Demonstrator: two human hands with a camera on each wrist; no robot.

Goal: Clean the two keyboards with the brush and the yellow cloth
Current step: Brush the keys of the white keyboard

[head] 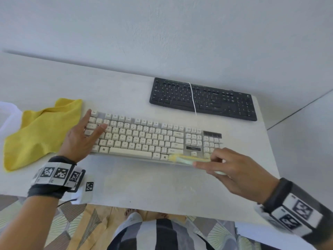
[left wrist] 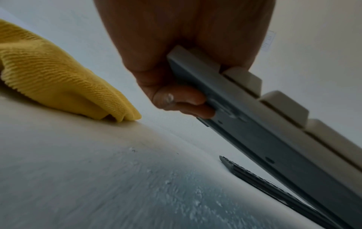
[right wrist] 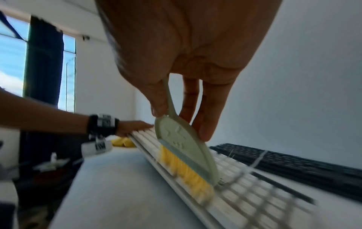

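The left hand [head: 82, 138] holds the left end of the white keyboard [head: 144, 136]: the palm and straight fingers lie over the keys, and the thumb [left wrist: 176, 99] is curled under the edge. The right hand [head: 232, 168] pinches the pale green brush [right wrist: 184, 144], whose yellow bristles [right wrist: 186, 172] touch the front edge of this keyboard. The yellow cloth [head: 41, 130] lies on the tabletop [head: 144, 183] just beside the left hand. The black keyboard [head: 203, 99] lies behind, near the wall

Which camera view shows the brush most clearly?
The right wrist view: the brush fills the middle, its green back and yellow bristles on the white keyboard. The head view shows it blurred under the right hand; the left wrist view shows none.
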